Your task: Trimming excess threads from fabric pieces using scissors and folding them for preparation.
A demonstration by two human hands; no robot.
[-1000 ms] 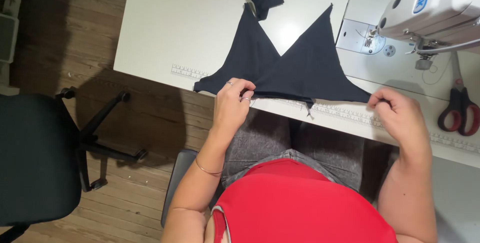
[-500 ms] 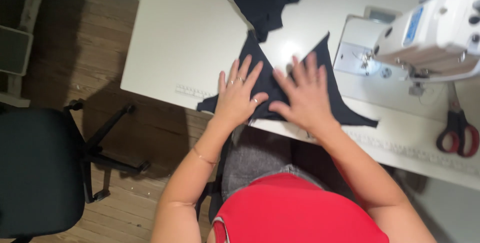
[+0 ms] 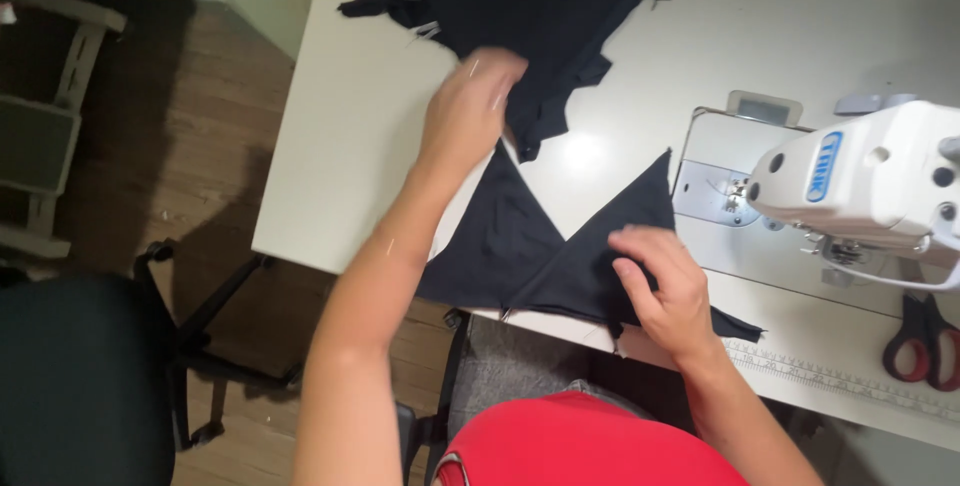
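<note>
Left hand (image 3: 468,111) stretches to the far side of the white worktop (image 3: 340,146) w/ fingers curling onto the loose pile of dark navy fabric pieces (image 3: 530,16); grip looks closed on its edge, though blur leaves that unsure. Right hand (image 3: 665,291) lies flat, grip released, pinning the two-pointed dark navy triangular fabric piece (image 3: 560,256) at the near edge, just left of the white sewing machine (image 3: 870,181). Step reads as fetching another piece; next move prob. calls for peeling off one layer w/o dragging the rest.

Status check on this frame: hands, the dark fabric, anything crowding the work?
Left hand reaching onto far dark fabric pile. Right hand pressing near triangular fabric piece at table edge. Sewing machine close right; scissors aside.
</note>
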